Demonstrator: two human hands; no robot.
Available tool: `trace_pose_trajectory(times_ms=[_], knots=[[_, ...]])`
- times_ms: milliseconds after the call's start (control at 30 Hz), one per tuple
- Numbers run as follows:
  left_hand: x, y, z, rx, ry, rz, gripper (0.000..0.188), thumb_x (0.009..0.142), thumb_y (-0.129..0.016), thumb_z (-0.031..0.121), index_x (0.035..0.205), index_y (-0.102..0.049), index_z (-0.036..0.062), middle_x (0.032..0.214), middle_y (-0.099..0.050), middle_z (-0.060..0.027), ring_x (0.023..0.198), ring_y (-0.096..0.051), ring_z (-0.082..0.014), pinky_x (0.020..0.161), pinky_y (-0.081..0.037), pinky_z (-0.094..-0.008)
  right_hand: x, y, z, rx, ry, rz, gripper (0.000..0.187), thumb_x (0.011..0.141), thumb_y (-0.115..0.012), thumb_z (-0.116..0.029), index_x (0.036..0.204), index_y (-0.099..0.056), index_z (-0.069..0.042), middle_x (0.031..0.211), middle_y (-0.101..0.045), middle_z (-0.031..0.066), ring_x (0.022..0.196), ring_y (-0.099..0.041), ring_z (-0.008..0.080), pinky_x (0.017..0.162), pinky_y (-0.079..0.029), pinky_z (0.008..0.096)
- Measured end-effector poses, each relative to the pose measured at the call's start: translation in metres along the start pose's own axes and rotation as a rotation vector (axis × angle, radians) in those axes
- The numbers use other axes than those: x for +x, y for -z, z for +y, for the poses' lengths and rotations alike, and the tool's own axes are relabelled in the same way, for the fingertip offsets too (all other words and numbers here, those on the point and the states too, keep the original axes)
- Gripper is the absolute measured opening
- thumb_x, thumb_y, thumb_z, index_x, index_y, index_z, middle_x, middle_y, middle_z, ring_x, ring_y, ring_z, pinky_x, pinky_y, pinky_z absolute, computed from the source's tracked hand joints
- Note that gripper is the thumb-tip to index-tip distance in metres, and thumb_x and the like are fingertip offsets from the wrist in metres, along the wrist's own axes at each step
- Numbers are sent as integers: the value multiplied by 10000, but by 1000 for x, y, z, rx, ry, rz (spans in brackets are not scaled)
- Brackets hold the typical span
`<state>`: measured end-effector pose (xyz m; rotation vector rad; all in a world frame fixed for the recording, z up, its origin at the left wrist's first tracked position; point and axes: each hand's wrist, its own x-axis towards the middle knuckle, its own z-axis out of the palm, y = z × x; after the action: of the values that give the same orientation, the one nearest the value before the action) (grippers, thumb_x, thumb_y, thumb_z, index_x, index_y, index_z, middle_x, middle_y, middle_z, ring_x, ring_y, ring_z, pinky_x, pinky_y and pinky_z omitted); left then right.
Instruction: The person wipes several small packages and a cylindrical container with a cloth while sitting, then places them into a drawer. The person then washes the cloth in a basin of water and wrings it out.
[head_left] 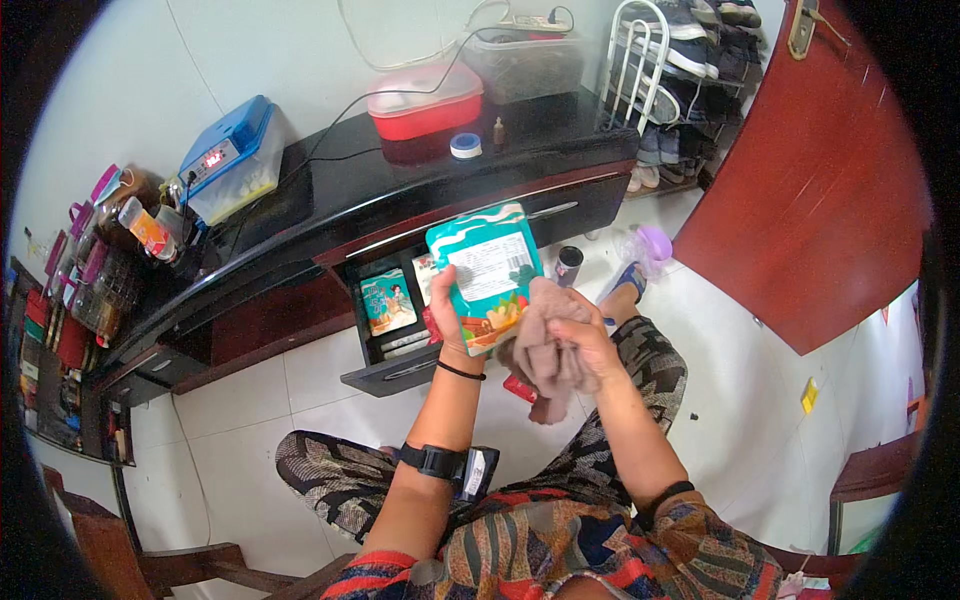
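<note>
My left hand (449,312) grips a teal food pouch (487,268) by its left edge, above an open drawer. The pouch's printed back, with a white label and pictures of food along the bottom, faces me. Bunched in my right hand (585,345) is a greyish-pink cloth (548,340), which meets the pouch's lower right corner. Inside the pulled-out black drawer (390,375) lies another teal packet (387,302) with a drawn figure on it. A white and red packet partly shows beside it, mostly hidden behind the held pouch.
On the black cabinet top (345,200) stand a red lidded box (425,103), a roll of tape (466,146) and a blue-lidded container (230,165). A dark cylinder (568,262) stands on the floor right of the drawer. A shoe rack (640,60) and a red door (800,200) are at the right.
</note>
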<state>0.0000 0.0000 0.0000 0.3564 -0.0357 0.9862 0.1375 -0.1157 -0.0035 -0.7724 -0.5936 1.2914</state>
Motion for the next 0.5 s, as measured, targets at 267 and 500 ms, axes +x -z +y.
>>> trace_pose_trajectory(times_ms=[267, 500], knots=[[7, 5, 23, 60, -103, -217, 510, 912, -402, 290, 1376, -392, 78, 1452, -342, -170, 1342, -311, -350, 1090, -271, -517, 6, 16, -12, -572, 358, 167, 269, 712, -633, 19, 966, -563, -33, 876, -583, -2, 794, -539, 72, 694, -450, 219], [-5, 25, -5, 687, 262, 242, 770, 867, -497, 597, 1423, -267, 118, 1416, -358, -146, 1289, -359, -337, 1003, -336, -554, 9, -5, -59, -1464, 804, 108, 265, 625, -648, 22, 865, -577, -65, 850, -593, 128, 782, -599, 306, 688, -489, 348]])
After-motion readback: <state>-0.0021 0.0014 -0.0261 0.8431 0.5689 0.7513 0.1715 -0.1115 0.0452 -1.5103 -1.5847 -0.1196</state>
